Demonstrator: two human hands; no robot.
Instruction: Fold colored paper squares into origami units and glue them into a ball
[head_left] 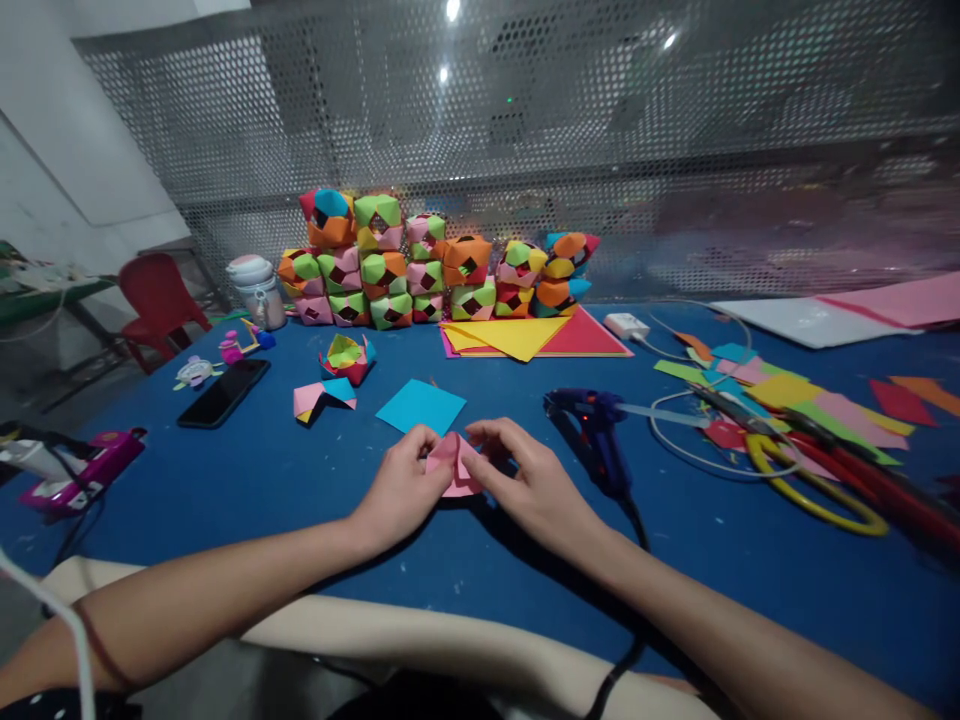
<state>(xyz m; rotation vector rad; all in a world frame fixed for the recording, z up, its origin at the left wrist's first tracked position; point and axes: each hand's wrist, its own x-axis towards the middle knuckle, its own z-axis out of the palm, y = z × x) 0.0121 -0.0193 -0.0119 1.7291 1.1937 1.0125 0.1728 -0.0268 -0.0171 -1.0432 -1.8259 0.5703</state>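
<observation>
Head view | your left hand and right hand pinch the pink paper above the counter, fingers curled | its fold looks partway, edges unflattened | blue sheet flat, unfolded | paper balls stacked behind, apparently finished

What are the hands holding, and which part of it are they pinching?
A folded pink paper: the left hand pinches its left side, the right hand its right.

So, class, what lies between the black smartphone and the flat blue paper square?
A small folded paper piece in pink, blue and yellow lies between the smartphone and the blue square, as the head view shows.
</observation>
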